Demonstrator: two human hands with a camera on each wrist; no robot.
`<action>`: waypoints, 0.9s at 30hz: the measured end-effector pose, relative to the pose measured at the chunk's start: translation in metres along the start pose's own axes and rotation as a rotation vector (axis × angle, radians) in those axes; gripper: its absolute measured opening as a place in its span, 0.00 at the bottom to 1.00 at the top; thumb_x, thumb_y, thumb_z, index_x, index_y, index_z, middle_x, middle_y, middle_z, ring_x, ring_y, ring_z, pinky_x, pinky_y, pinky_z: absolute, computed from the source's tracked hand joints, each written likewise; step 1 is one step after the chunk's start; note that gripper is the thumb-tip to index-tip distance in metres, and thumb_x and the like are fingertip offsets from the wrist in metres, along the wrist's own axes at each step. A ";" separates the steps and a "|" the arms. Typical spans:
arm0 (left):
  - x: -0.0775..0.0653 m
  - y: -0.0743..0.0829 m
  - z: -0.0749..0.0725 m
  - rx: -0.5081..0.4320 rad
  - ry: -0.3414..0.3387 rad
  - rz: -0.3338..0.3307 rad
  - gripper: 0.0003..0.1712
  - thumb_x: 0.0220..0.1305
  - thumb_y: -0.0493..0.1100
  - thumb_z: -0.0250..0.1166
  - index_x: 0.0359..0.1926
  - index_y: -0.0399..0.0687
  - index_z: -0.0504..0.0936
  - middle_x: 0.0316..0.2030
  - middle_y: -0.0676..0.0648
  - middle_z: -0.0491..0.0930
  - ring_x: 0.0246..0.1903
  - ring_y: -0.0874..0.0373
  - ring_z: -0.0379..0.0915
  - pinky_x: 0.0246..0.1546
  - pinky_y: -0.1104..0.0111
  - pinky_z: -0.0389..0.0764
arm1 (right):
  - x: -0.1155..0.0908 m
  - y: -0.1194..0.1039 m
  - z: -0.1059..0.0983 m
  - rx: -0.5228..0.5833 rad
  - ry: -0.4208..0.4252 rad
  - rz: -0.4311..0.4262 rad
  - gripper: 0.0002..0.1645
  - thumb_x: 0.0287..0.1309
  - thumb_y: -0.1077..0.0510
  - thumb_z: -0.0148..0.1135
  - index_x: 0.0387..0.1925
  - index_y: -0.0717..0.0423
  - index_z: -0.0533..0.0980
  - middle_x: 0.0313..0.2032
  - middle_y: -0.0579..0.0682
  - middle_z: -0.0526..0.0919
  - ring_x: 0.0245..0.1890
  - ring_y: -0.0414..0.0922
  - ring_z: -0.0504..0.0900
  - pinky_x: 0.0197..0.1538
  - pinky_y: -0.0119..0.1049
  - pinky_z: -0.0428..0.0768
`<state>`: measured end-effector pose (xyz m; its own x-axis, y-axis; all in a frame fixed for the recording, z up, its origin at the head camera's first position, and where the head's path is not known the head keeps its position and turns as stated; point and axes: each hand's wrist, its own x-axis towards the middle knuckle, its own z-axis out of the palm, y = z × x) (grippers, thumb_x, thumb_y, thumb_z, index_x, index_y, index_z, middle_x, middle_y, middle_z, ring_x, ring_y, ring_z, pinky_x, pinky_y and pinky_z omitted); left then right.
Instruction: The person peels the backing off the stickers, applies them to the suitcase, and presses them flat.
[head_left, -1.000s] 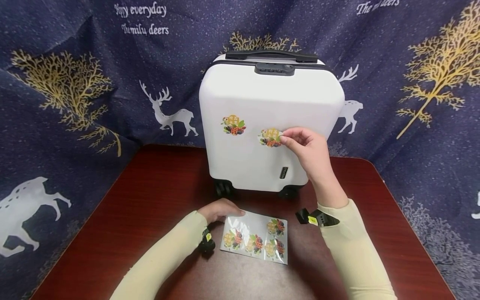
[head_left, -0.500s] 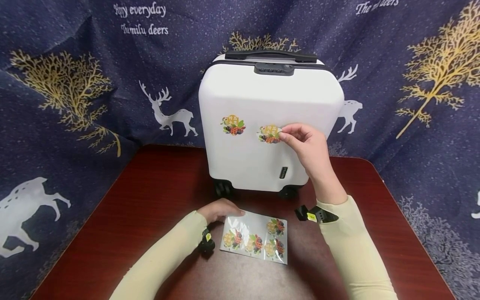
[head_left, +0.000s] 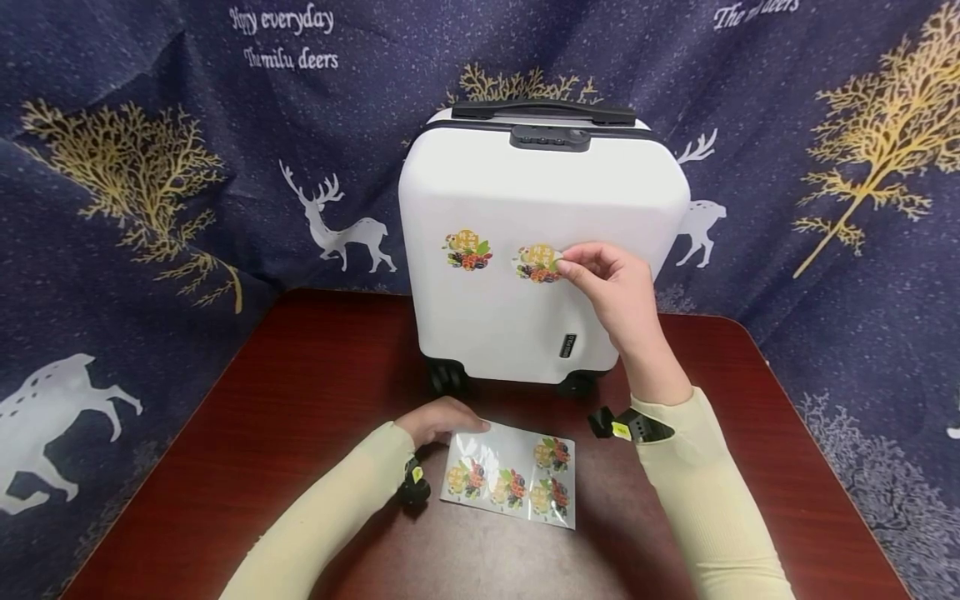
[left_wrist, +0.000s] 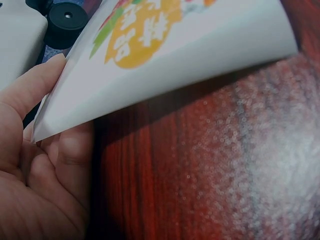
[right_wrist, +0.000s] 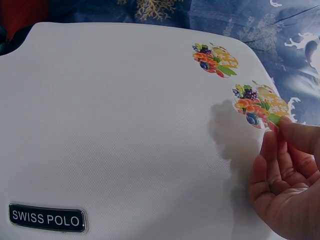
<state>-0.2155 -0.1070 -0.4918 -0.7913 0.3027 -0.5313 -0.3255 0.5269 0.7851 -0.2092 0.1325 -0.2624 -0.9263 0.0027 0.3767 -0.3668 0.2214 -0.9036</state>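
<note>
My right hand pinches a fruit sticker by its right edge, close in front of the white suitcase. In the right wrist view, thumb and finger hold the sticker at one edge, and a shadow falls on the shell beside it. Another fruit sticker lies flat on the suitcase's left side. Down on the table, my left hand grips the upper left corner of a sticker sheet. The left wrist view shows that sheet lifted and bent between thumb and fingers.
The suitcase stands upright on a dark red table, its black wheels on the tabletop. Its black handle is on top and a nameplate sits low on the front. A blue patterned cloth hangs behind.
My right hand has risen slightly with the sticker, which has shifted a little up and left in front of the suitcase. The left hand and the sheet have stayed in place.
</note>
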 end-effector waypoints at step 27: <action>-0.002 0.002 -0.001 -0.019 -0.019 0.017 0.17 0.64 0.48 0.71 0.45 0.38 0.88 0.37 0.45 0.89 0.33 0.59 0.84 0.38 0.67 0.85 | 0.001 -0.002 0.009 -0.122 0.060 0.008 0.13 0.62 0.58 0.71 0.42 0.65 0.85 0.21 0.24 0.80 0.31 0.31 0.80 0.38 0.27 0.75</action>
<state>-0.2152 -0.1072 -0.4892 -0.7868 0.3265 -0.5238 -0.3223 0.5064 0.7998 -0.2108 0.1233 -0.2623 -0.9209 0.0629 0.3847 -0.3430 0.3378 -0.8765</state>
